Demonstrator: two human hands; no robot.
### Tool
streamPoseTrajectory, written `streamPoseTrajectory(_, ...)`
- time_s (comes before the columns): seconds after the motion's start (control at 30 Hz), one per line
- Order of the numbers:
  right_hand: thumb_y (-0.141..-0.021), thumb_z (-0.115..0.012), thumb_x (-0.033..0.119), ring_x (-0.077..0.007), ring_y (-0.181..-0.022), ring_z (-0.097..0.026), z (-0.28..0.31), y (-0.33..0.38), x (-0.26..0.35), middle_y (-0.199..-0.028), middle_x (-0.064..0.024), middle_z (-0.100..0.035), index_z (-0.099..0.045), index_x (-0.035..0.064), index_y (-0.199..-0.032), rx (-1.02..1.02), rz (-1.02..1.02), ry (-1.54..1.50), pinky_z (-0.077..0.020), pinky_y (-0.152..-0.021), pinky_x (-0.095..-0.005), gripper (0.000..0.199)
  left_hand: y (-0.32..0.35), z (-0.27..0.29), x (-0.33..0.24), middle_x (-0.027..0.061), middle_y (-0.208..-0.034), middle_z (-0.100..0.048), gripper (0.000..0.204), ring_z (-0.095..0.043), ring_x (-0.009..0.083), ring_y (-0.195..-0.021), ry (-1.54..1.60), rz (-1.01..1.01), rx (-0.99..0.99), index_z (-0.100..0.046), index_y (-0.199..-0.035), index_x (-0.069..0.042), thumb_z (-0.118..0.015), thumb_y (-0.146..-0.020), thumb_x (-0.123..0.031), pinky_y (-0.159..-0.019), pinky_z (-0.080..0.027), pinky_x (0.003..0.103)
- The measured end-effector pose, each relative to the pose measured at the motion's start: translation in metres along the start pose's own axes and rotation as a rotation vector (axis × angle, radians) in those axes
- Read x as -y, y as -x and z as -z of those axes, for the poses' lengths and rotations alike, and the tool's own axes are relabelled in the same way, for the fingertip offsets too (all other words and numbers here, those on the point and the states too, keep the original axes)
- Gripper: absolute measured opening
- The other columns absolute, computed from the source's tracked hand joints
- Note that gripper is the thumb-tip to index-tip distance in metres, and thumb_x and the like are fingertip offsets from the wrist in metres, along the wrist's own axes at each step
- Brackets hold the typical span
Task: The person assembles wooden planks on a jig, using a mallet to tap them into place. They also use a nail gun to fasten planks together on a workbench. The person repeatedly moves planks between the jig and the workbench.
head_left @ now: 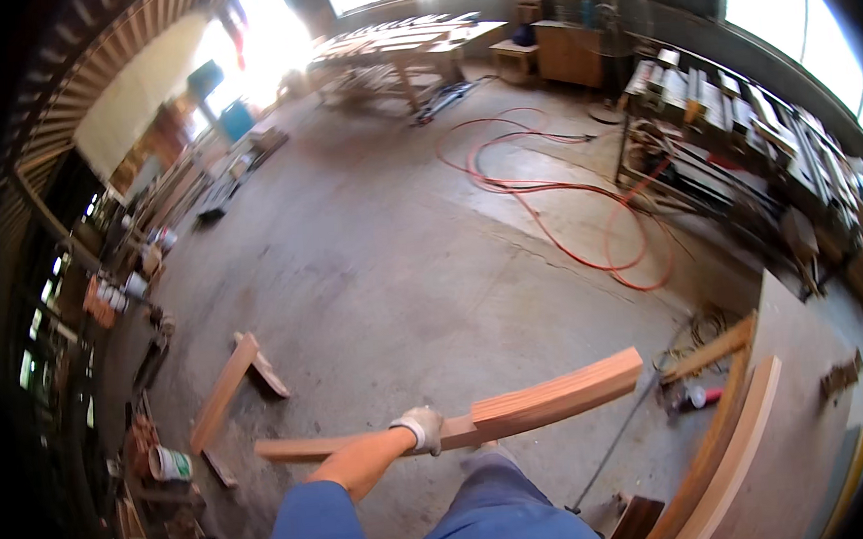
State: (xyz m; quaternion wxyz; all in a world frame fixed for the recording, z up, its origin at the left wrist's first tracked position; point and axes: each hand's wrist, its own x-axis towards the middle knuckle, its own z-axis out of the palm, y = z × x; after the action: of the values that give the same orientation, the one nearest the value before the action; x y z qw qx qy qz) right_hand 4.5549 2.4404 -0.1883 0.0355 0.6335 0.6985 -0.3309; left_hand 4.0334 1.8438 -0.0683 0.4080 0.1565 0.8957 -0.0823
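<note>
Left gloved hand (421,430) extended, grip closed

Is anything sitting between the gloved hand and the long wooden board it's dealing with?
Nothing visible. The left hand, in a light work glove, is already closed around the long wooden board, holding it above the concrete floor. The right hand is out of view.

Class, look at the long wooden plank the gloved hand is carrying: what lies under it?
Under the plank is bare concrete floor and the person's blue trouser leg. The gloved left hand covers part of the plank, and the floor strip right beneath it is hidden.
</note>
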Motion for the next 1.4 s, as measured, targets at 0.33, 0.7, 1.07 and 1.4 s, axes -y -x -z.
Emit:
streamPoseTrajectory(0.33,-0.071,-0.092,0.046,-0.0370,-0.099,-0.070,-0.129,0.049,0.302,-0.113,-0.0251,-0.073,-0.066,-0.0088,-0.126,0.509,0.289,0.577,-0.0583,-0.091,-0.0480,0.082,-0.035,-0.080,0.108,0.0240,-0.114,-0.076,0.066,-0.074,0.0384,-0.106,0.662,0.370,0.072,-0.079,-0.112,-0.004,-0.093,-0.063,-0.045,-0.095,-0.059,0.045)
streamPoseTrajectory(0.7,-0.066,-0.094,0.038,-0.0309,-0.083,-0.072,-0.352,0.014,0.610,-0.097,-0.0202,-0.074,-0.070,-0.0061,-0.114,0.746,0.572,0.847,-0.0600,-0.075,-0.0443,0.070,-0.114,-0.102,0.181,0.0212,-0.119,-0.076,0.079,-0.074,0.0345,-0.109,1.168,0.813,0.042,-0.078,-0.118,-0.004,-0.095,-0.060,-0.054,-0.097,-0.057,0.042)
streamPoseTrajectory(1.07,-0.063,-0.088,0.061,-0.0311,-0.084,-0.077,-0.570,-0.088,0.855,-0.084,-0.0185,-0.077,-0.078,0.0006,-0.093,0.713,0.877,1.033,-0.0613,-0.076,-0.0418,0.068,-0.167,-0.060,0.183,0.0177,-0.118,-0.077,0.082,-0.075,0.0336,-0.109,1.581,1.173,-0.052,-0.076,-0.119,-0.002,-0.096,-0.060,-0.055,-0.093,-0.058,0.039)
streamPoseTrajectory(1.4,-0.071,-0.097,0.033,-0.0212,-0.075,-0.072,-0.692,0.059,1.171,-0.090,-0.0140,-0.077,-0.074,-0.0039,-0.104,0.851,0.714,0.861,-0.0589,-0.067,-0.0364,0.054,-0.325,-0.024,0.262,0.0199,-0.116,-0.076,0.064,-0.073,0.0357,-0.113,1.451,1.257,0.130,-0.078,-0.118,-0.011,-0.069,-0.082,-0.063,-0.092,-0.058,0.045)
